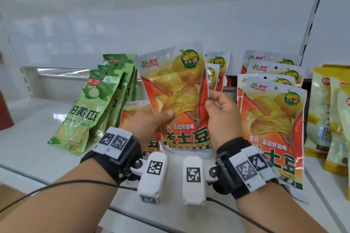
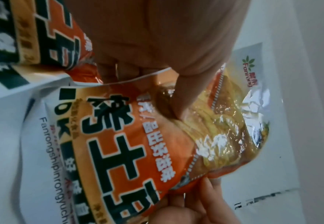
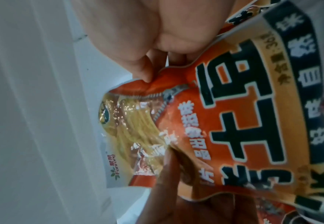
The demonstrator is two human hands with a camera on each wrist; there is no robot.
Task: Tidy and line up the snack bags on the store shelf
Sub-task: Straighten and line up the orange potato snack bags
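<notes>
Both hands hold one orange potato-chip bag (image 1: 178, 91) upright in front of the shelf. My left hand (image 1: 151, 121) grips its left edge, thumb across the front. My right hand (image 1: 219, 111) pinches its right edge. The left wrist view shows the same bag (image 2: 138, 144) under my thumb (image 2: 182, 94). In the right wrist view the bag (image 3: 205, 121) is pinched at its edge by my fingers (image 3: 144, 71). Another orange bag (image 1: 132, 111) lies behind my left hand. A row of the same orange bags (image 1: 272, 111) leans at the right.
Green cucumber-snack bags (image 1: 94, 104) lean in a row at the left. Yellow bags (image 1: 329, 115) stand at the far right. Two more orange bags (image 1: 217, 70) stand at the back. The white shelf (image 1: 37, 138) has bare room at the left and front.
</notes>
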